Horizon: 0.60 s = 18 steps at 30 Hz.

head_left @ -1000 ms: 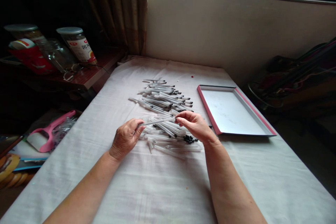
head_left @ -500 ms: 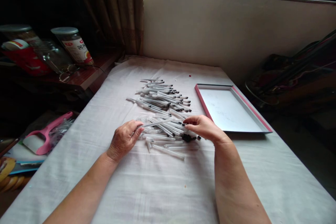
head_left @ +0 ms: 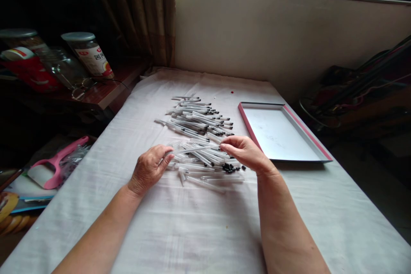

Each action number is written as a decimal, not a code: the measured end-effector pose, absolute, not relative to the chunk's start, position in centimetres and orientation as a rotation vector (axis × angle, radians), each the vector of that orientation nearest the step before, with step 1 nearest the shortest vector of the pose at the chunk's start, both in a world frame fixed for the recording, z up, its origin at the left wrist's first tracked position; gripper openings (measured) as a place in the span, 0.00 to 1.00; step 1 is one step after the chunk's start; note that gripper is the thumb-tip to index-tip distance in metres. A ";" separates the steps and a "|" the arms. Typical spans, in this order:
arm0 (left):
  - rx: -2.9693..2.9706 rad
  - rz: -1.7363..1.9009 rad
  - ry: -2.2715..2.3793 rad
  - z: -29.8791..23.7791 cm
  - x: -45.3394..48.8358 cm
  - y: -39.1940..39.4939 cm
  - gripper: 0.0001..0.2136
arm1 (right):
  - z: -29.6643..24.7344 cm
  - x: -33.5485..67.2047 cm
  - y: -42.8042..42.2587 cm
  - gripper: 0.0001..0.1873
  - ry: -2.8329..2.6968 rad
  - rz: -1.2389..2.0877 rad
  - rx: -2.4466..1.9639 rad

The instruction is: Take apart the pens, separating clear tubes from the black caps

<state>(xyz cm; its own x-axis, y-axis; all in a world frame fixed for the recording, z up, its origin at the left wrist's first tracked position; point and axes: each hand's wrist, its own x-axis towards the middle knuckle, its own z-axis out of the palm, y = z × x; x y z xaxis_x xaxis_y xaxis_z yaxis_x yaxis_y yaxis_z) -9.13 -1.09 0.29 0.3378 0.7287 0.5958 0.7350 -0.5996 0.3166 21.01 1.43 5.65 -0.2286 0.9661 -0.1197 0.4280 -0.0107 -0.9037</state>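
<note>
A heap of clear pen tubes with black tips (head_left: 199,122) lies on the white cloth of the table (head_left: 192,231). My left hand (head_left: 148,168) pinches one end of a single clear pen tube (head_left: 192,149), held level just above the heap. My right hand (head_left: 245,152) is closed in a pinch at the tube's other end; what its fingertips hold is too small to name. A few small black caps (head_left: 229,167) lie on the cloth just under my right hand.
A shallow tray with a pink rim (head_left: 282,135) sits to the right of the heap. On the left stand jars (head_left: 88,53) on a dark shelf, with a pink-handled tool (head_left: 56,167) below. A wall and window sill run behind.
My right hand dipped to the black caps and has come back up to the tube's right end. My left hand has kept its hold on the tube.
</note>
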 end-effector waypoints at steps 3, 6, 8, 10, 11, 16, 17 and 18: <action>-2.469 -1.124 -1.527 0.2 -10.5 -0.4 0.10 | 5.5 23.1 1.6 0.15 -1.653 1.147 -1.600; -2.375 -1.110 -1.660 0.1 -11.8 0.1 0.09 | 5.1 24.6 1.8 0.13 -1.661 1.091 -1.778; -2.341 -1.104 -1.706 0.0 -12.3 0.2 0.09 | 4.9 25.1 1.8 0.12 -1.678 1.069 -1.863; -2.332 -1.127 -1.713 0.0 -12.3 0.2 0.09 | 4.9 25.3 1.7 0.12 -1.702 1.082 -1.927; -2.337 -1.154 -1.708 0.0 -12.2 0.1 0.09 | 5.0 25.3 1.6 0.12 -1.728 1.109 -1.953; -2.425 -1.365 -1.679 0.3 -10.5 -0.5 0.09 | 6.1 25.1 1.1 0.14 -1.863 0.990 -2.047; -2.445 -1.398 -1.672 0.4 -10.1 -0.7 0.09 | 6.4 24.9 1.0 0.16 -1.870 0.937 -2.027; -2.467 -1.425 -1.659 0.5 -9.7 -0.9 0.08 | 6.5 24.4 1.0 0.19 -1.882 0.924 -1.975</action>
<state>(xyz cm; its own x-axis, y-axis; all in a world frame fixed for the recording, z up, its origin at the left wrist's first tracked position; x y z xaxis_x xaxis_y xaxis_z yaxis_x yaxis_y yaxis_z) -9.66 -0.88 0.51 0.1251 0.8157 0.5648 0.6815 -0.4844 0.5485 24.43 0.96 6.54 -0.0415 0.9637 -0.2638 0.7980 -0.1269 -0.5892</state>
